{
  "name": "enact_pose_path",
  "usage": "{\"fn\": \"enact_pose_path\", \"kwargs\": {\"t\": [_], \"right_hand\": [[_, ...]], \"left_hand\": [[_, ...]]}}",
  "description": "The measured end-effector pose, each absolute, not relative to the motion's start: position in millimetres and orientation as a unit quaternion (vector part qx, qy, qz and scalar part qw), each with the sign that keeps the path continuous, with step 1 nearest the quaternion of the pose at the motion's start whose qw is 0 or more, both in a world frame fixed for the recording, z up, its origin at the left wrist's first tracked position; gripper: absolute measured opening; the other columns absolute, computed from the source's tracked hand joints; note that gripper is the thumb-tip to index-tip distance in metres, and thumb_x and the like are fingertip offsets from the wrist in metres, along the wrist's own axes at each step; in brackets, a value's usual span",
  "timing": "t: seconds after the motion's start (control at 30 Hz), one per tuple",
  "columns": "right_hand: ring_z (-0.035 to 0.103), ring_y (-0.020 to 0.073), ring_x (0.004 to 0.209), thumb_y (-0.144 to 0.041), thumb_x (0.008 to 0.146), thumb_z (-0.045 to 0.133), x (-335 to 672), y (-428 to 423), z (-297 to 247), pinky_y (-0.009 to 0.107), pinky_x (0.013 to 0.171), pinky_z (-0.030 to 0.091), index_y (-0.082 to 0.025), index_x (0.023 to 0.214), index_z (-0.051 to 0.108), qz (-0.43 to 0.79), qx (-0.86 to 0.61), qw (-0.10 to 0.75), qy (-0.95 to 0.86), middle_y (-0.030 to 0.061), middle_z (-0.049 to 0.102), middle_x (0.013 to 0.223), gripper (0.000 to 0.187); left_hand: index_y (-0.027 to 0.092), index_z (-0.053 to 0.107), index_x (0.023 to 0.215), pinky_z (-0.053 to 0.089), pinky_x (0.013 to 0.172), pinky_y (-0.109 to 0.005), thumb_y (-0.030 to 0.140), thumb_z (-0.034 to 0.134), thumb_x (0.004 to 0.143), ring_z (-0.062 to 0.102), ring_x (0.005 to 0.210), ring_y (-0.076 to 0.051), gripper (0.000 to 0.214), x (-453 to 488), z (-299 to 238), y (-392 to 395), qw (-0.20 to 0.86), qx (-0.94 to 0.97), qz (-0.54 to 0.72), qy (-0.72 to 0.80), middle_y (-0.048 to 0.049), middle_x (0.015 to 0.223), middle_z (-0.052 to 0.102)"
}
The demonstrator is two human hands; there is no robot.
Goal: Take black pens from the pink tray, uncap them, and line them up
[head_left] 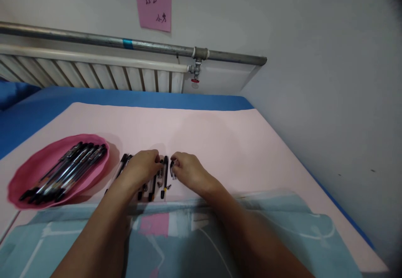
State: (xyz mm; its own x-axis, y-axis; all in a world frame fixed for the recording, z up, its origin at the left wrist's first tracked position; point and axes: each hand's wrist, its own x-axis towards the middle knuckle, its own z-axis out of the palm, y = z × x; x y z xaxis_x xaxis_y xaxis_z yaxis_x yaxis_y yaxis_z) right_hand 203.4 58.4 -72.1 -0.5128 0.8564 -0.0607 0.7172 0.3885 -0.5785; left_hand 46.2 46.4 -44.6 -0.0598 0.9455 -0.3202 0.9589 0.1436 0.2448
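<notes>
My left hand is over a row of pens on the pink tabletop, its fingers bent and closed at the tips. Whatever they hold, if anything, is hidden. Close to those fingertips is a short dark pen part. My right hand pinches a small clear-and-black pen part just right of the row. Between the hands lies a black pen refill, pointing away from me. Small metallic pen tips lie around its near end. My left forearm and hand partly cover the other pens.
To the left, a pink basket holds several black-and-clear pens. A light blue patterned cloth covers the near edge of the pink tabletop. Behind are a white radiator and a metal pipe; a wall stands on the right.
</notes>
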Motion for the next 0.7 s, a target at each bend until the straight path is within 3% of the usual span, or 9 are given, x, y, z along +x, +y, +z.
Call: {"fn": "enact_pose_path", "kwargs": {"t": [0.2, 0.47, 0.6, 0.7], "right_hand": [[0.051, 0.0123, 0.069, -0.015, 0.078, 0.047, 198.3, 55.1, -73.8, 0.022, 0.059, 0.033, -0.018, 0.087, 0.059, 0.274, -0.476, 0.136, -0.825, 0.0036, 0.062, 0.083, 0.015], [0.055, 0.0135, 0.078, -0.016, 0.080, 0.046, 202.6, 61.9, -73.3, 0.023, 0.068, 0.036, -0.017, 0.091, 0.060, 0.273, -0.483, 0.164, -0.816, 0.0054, 0.064, 0.088, 0.018], [0.056, 0.0138, 0.073, -0.014, 0.077, 0.045, 203.6, 65.3, -68.6, 0.023, 0.066, 0.037, -0.016, 0.085, 0.062, 0.298, -0.490, 0.170, -0.801, 0.0056, 0.065, 0.081, 0.018], [0.056, 0.0141, 0.070, -0.013, 0.076, 0.046, 202.7, 68.3, -68.3, 0.023, 0.064, 0.037, -0.017, 0.082, 0.062, 0.318, -0.513, 0.170, -0.779, 0.0046, 0.064, 0.075, 0.018]], "left_hand": [[0.020, 0.060, 0.076, 0.036, 0.057, -0.027, 0.028, 0.050, 0.071, 0.060, 0.073, -0.019, 0.014, 47.2, -42.0, 45.1, 0.204, 0.651, -0.016, 0.731, -0.0051, 0.076, 0.068], [0.020, 0.061, 0.077, 0.037, 0.059, -0.027, 0.033, 0.048, 0.074, 0.060, 0.072, -0.019, 0.019, 40.4, -35.9, 46.3, 0.199, 0.639, 0.033, 0.743, -0.0055, 0.075, 0.068], [0.021, 0.061, 0.083, 0.039, 0.062, -0.025, 0.033, 0.041, 0.079, 0.061, 0.075, -0.017, 0.024, 18.8, -21.7, 43.0, 0.147, 0.601, 0.083, 0.781, -0.0034, 0.080, 0.069], [0.020, 0.060, 0.093, 0.040, 0.068, -0.029, 0.030, 0.035, 0.082, 0.061, 0.084, -0.021, 0.030, -11.5, -12.8, 34.8, 0.072, 0.542, 0.110, 0.830, -0.0075, 0.091, 0.069]]}}
